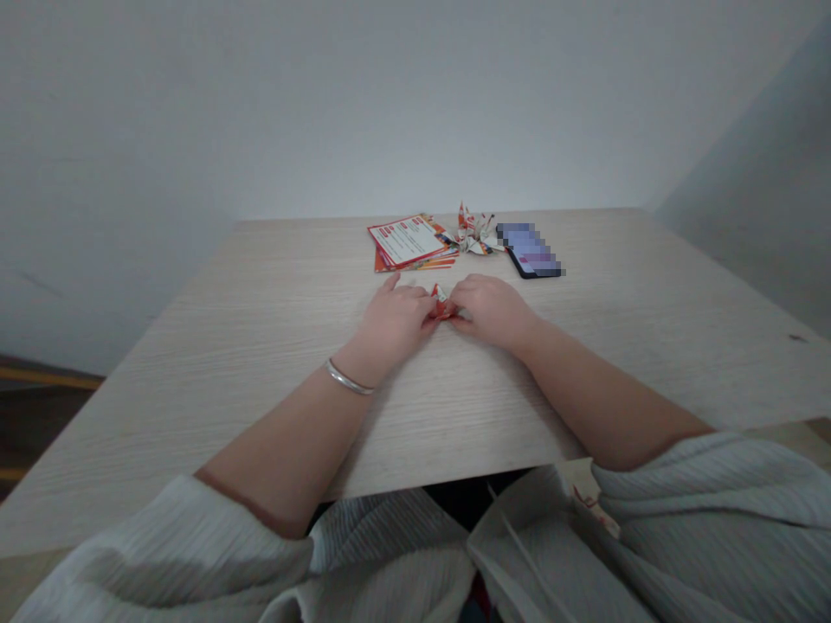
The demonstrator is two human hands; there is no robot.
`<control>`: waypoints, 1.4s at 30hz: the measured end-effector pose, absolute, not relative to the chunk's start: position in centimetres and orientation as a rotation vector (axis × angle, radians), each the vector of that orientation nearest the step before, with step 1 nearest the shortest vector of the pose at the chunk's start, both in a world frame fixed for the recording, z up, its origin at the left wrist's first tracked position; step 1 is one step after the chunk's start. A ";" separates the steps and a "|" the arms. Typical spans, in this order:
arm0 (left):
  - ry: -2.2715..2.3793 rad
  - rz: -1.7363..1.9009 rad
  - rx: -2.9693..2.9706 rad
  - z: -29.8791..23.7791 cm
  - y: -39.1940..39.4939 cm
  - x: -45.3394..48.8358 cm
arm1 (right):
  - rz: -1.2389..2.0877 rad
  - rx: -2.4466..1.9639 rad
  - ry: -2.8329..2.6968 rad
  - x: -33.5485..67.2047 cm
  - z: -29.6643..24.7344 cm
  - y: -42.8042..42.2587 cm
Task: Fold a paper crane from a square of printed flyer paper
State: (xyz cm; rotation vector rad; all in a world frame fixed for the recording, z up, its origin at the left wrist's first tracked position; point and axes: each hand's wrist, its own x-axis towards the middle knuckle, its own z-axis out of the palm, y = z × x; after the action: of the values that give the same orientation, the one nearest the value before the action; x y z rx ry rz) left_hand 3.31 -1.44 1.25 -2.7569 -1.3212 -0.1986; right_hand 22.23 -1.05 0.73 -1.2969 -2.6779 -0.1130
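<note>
A small folded piece of red printed paper (441,305) lies on the light wooden table (273,346), pinched between both my hands. My left hand (393,322), with a silver bangle on its wrist, closes on the paper's left side, its index finger stretched forward. My right hand (493,311) is curled shut on the paper's right side. Most of the paper is hidden under my fingers.
A stack of red and white printed sheets (410,242) lies farther back. Beside it sits a finished folded paper figure (475,234), then a dark phone (529,251). A grey wall stands behind the table. My pale ribbed sleeves fill the near edge.
</note>
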 end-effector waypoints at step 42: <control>-1.736 -0.605 -2.694 -0.8 0.0 3.2 | 0.361 -1.634 -2.013 21.0 -1.7 0.2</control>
State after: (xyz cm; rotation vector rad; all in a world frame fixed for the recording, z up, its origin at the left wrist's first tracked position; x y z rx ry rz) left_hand 3.23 0.04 -0.77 -2.6942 -1.7358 -0.6053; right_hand 21.02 0.21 -1.75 -1.6336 -2.0130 0.3615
